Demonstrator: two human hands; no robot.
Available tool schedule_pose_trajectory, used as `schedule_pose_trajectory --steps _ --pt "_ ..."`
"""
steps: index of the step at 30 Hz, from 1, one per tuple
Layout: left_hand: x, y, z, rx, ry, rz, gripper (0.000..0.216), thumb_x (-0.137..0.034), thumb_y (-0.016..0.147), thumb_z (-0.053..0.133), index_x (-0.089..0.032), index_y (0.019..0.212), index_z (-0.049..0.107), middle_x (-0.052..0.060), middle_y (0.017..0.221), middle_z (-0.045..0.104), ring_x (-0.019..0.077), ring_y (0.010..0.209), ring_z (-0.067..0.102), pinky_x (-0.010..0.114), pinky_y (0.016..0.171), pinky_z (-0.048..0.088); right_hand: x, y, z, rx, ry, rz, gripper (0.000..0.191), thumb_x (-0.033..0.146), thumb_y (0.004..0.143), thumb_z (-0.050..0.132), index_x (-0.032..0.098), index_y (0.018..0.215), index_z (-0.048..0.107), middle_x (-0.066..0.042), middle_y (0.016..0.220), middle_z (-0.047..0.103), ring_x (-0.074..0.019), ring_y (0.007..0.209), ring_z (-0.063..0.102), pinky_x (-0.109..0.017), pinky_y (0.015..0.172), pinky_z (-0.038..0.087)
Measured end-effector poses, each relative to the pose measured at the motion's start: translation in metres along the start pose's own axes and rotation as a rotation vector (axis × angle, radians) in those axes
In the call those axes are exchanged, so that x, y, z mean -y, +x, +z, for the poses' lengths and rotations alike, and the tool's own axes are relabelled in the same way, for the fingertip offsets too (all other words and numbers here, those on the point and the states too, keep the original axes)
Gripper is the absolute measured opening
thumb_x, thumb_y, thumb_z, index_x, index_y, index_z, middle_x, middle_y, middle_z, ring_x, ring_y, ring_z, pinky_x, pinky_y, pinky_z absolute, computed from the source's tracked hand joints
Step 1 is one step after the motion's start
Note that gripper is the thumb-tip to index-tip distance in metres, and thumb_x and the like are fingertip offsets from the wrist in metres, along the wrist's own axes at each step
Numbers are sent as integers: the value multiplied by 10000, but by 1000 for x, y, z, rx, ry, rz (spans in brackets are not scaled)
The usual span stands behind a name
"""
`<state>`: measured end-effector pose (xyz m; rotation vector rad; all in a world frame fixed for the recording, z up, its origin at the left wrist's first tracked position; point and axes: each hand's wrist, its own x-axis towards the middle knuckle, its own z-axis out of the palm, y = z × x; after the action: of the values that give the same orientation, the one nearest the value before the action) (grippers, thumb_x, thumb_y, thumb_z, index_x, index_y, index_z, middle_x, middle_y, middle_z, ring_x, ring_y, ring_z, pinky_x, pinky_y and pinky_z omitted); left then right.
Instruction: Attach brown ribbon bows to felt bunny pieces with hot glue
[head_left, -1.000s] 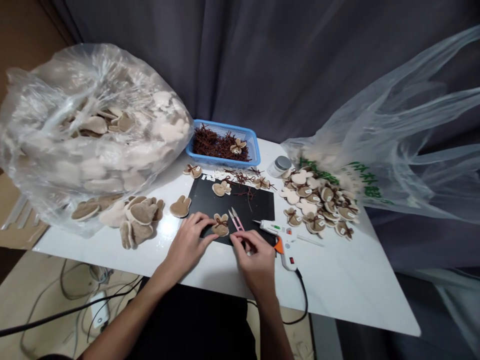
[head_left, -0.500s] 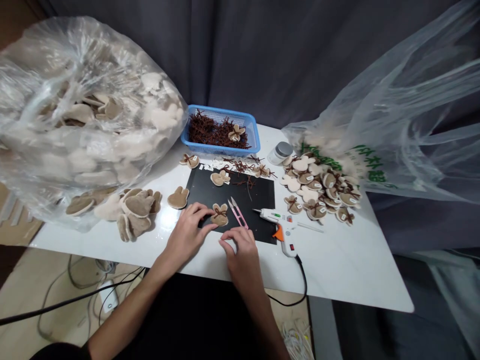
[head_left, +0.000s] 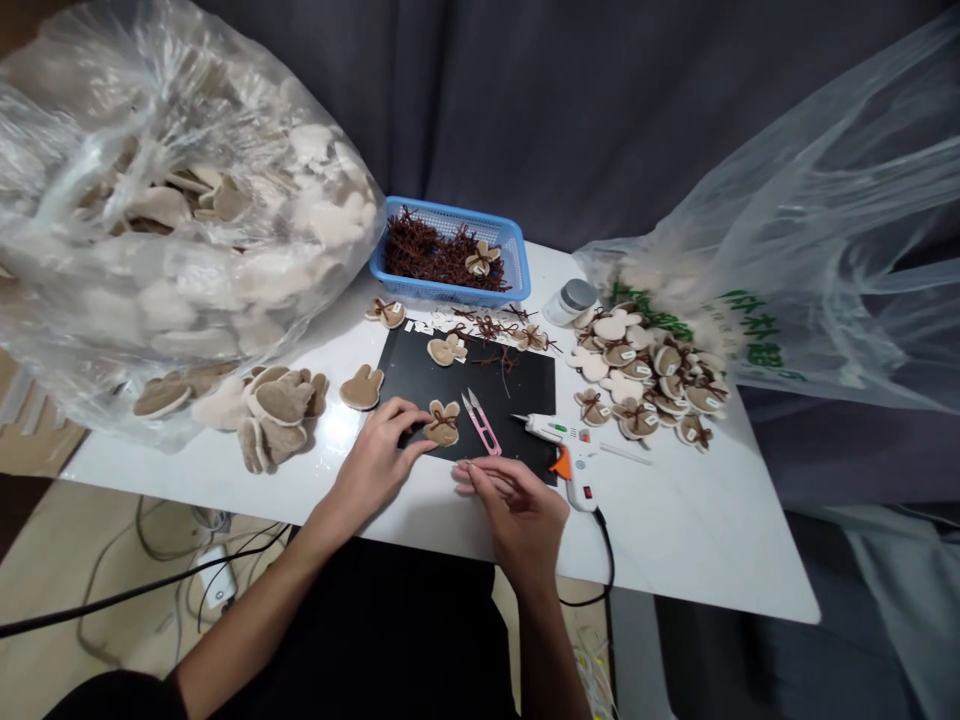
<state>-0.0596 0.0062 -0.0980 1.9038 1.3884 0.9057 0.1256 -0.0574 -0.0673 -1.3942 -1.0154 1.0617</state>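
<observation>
A brown plush rabbit piece (head_left: 443,425) with a dark brown bow lies on the black mat (head_left: 412,380). My left hand (head_left: 381,448) has thumb and forefinger curled at its left edge, steadying it against the mat. Just below and to the right, my right hand (head_left: 517,500) is closed in a pinch, palm turned partly up; whatever is between those fingertips is too small to make out. Pink thread snips (head_left: 482,422) lie on the mat beside the rabbit, blades pointing away. To their right rests a white glue gun (head_left: 566,455) with an orange trigger.
A blue basket (head_left: 450,292) of brown bows stands at the back. Finished rabbits (head_left: 637,370) are piled right, near a jar (head_left: 570,300) and a clear bag (head_left: 750,250). Plain rabbit pieces (head_left: 277,410) and a bulging bag (head_left: 187,200) sit left. The glue gun's cord (head_left: 606,550) hangs over the front edge.
My right hand has moved right and rolled palm-up, its fingers drawing together into a pinch. My left hand stays by the bowed rabbit. The whole view has shifted slightly.
</observation>
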Motion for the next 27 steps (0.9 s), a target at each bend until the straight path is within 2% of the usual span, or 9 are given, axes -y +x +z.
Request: schedule_pose_trajectory --steps 3,7,12,15,19,23,27 --pt "0 0 0 -8 1 2 214 -201 939 790 -246 1146 767 47 1094 697 224 1008 709 388 935 575 0 -1 0 -32 8 -34 215 414 902 833 203 927 804 -78 907 856 -278 809 847 -415 781 739" --pt "-1 0 0 2 -10 -10 207 -214 944 791 -249 1146 767 44 1089 695 218 985 704 401 939 576 0 -2 1 -50 32 -27 220 411 914 824 195 928 788 -81 908 857 -272 797 847 -409 793 739" --pt "-1 0 -1 26 -6 -23 231 -207 931 806 -233 1156 759 46 1103 695 207 944 696 396 923 585 0 -1 0 -70 55 4 293 384 911 829 192 1103 717 -86 922 857 -261 809 847 -400 793 732" --pt "0 0 -1 29 -6 -16 219 -229 943 794 -241 1160 761 46 1100 698 205 931 697 393 915 588 0 2 0 -81 24 1 250 403 914 810 194 1003 704 -85 880 842 -253 781 837 -393 774 722" --pt "1 0 0 18 -13 -12 213 -229 942 790 -240 1154 765 44 1092 696 201 918 698 383 902 589 -1 6 1 -59 -7 -22 226 426 947 744 201 968 729 -22 787 742 -205 696 796 -338 696 694" --pt "1 -1 0 12 -20 -14 207 -219 941 792 -245 1145 762 43 1091 694 205 932 695 384 914 581 -6 8 1 -10 1 9 249 456 936 742 208 926 756 -30 932 665 -193 722 789 -335 680 705" --pt "0 -1 0 13 -16 -15 197 -198 943 787 -246 1131 758 44 1092 693 216 981 700 385 935 569 -16 5 -2 11 -48 40 262 460 909 775 199 917 796 -85 1010 715 -221 771 801 -364 747 714"
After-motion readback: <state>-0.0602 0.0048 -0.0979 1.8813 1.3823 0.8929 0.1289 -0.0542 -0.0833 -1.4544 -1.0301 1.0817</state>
